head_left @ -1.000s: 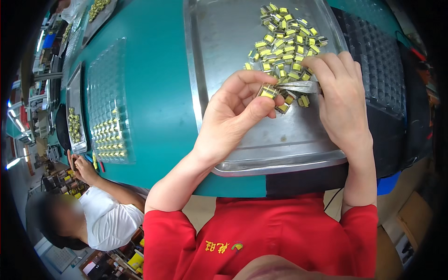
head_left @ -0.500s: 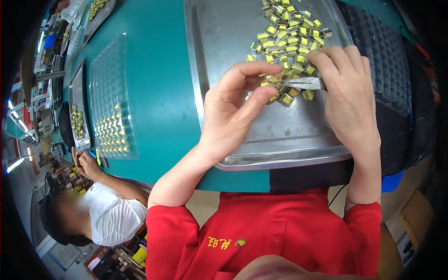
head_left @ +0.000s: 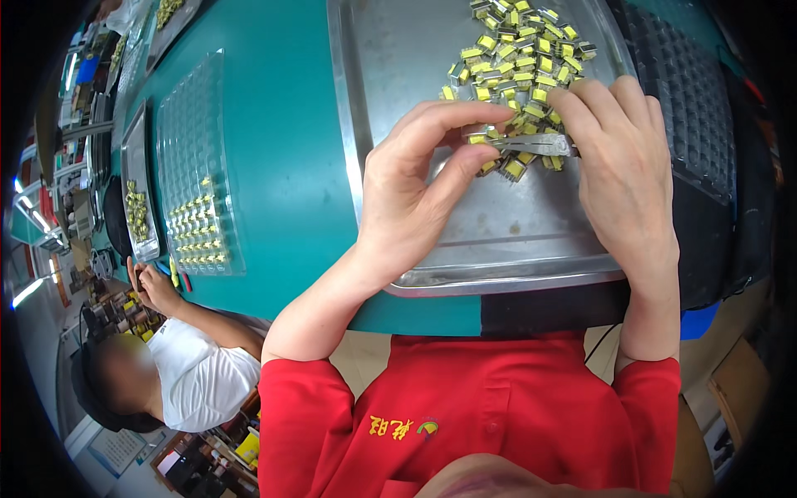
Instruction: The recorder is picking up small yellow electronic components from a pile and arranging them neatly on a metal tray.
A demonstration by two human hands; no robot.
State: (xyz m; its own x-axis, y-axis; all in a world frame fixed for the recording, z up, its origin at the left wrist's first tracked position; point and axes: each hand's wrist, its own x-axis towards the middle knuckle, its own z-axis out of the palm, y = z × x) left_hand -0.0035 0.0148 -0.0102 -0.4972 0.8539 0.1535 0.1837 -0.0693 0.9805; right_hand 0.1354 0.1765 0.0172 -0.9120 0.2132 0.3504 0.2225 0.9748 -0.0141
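Observation:
Between the thumb and fingers of my left hand (head_left: 407, 178) sits a small transformer (head_left: 477, 138) with yellow tape and metal pins. My right hand (head_left: 618, 162) is closed around metal tweezers (head_left: 535, 145), whose tips reach to the transformer in my left fingers. Whether the tips grip a pin or only touch it is too small to tell. Beneath and beyond both hands, a heap of similar yellow transformers (head_left: 519, 62) lies in a metal tray (head_left: 498, 266). My hands hide part of the heap's near end.
Left of the tray, a clear plastic blister tray (head_left: 191, 108) with rows of yellow parts lies on the green table (head_left: 282, 166). A narrow metal tray (head_left: 143, 158) stands beyond it. A co-worker (head_left: 203, 365) sits at the left. A dark blister tray (head_left: 681, 108) lies right.
My left fingers and the transformer have shifted slightly, and the tweezers have turned a little flatter with their tips closer to my left thumb. The view has moved slightly.

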